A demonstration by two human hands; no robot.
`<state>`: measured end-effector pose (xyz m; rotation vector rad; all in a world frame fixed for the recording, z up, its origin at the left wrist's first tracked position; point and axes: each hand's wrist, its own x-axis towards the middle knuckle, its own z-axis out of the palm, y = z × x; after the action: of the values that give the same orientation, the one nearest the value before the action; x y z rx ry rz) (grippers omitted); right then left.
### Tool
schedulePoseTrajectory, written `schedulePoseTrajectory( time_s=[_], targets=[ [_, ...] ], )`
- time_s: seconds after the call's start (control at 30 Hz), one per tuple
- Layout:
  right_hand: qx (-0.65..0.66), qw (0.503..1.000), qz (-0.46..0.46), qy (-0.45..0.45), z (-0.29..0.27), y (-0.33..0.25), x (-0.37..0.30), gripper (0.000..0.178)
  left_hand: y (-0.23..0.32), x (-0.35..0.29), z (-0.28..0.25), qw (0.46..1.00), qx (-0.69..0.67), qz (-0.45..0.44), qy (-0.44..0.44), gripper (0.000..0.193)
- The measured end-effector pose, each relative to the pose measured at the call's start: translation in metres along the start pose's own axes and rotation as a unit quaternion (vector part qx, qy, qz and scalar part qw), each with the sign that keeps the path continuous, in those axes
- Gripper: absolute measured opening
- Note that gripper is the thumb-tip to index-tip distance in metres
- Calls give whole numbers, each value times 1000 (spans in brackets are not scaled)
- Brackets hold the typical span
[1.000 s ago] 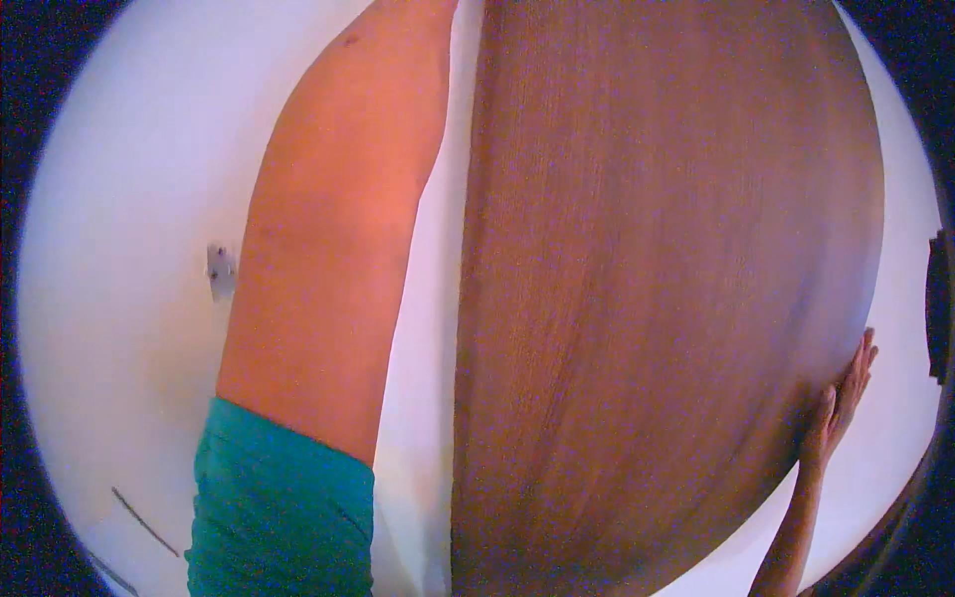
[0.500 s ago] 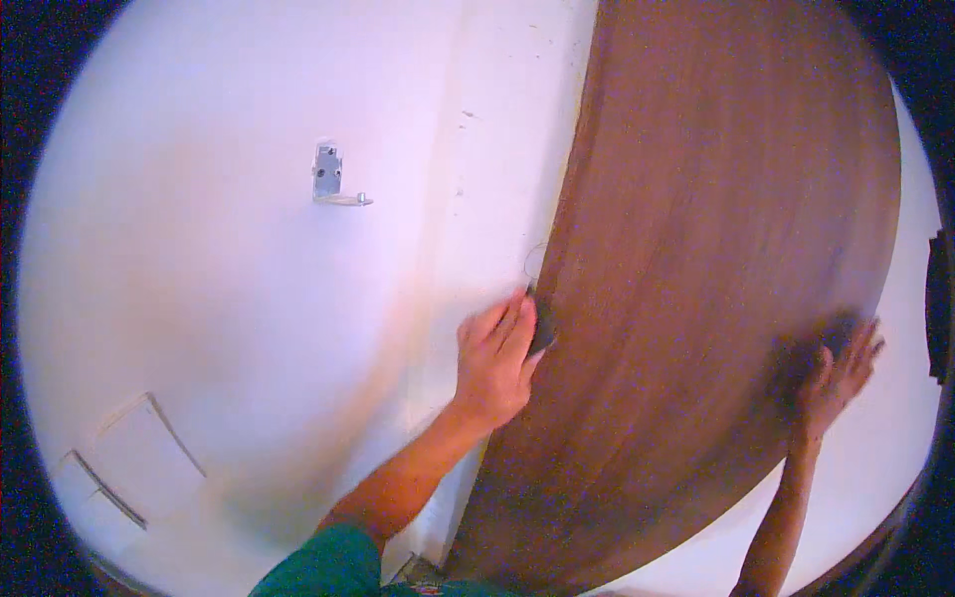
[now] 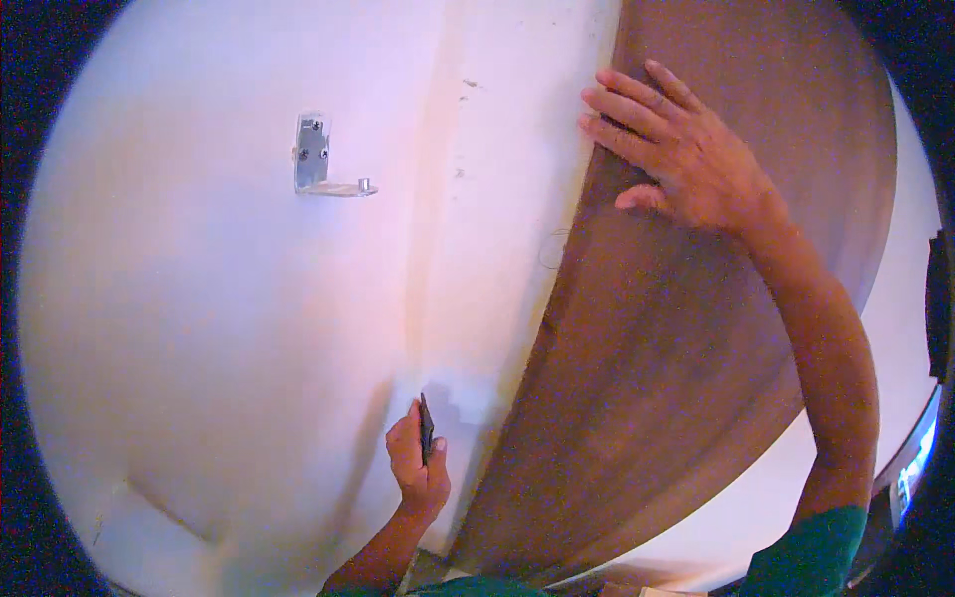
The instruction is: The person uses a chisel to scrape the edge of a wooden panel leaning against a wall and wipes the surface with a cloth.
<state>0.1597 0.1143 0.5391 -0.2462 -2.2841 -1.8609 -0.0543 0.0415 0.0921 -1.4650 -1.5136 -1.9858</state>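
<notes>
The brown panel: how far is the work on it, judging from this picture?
Done: the brown panel stands against the white wall, and a metal bracket is already screwed on there. In hand: the right hand presses flat on the panel's upper left edge, while the left hand grips a small dark tool near the lower edge. Left: no fastening on the panel shows.

The right hand [image 3: 686, 159] has moved up the brown panel's [image 3: 686, 348] left edge; the left hand [image 3: 418, 463] dropped lower.
</notes>
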Motion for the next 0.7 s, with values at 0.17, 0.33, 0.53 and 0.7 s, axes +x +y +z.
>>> schedulePoseTrajectory(
  time_s=[0.17, 0.33, 0.53, 0.7],
  targets=[
    [-41, 996, -14, -82, -4, 38, 20, 67, -20, -10, -6, 999, -8, -13, -31, 46],
    [-130, 980, 84, -125, -27, 73, 50, 69, -37, -31, 3, 997, -28, -60, -45, 44],
    [-192, 965, 174, -36, -32, 127, 66, 65, -29, -27, -1, 994, -75, -61, -49, 41],
    [-146, 957, 247, -44, -32, 118, 57, 66, 20, 10, -1, 962, -236, -117, -64, 40]
  ],
)
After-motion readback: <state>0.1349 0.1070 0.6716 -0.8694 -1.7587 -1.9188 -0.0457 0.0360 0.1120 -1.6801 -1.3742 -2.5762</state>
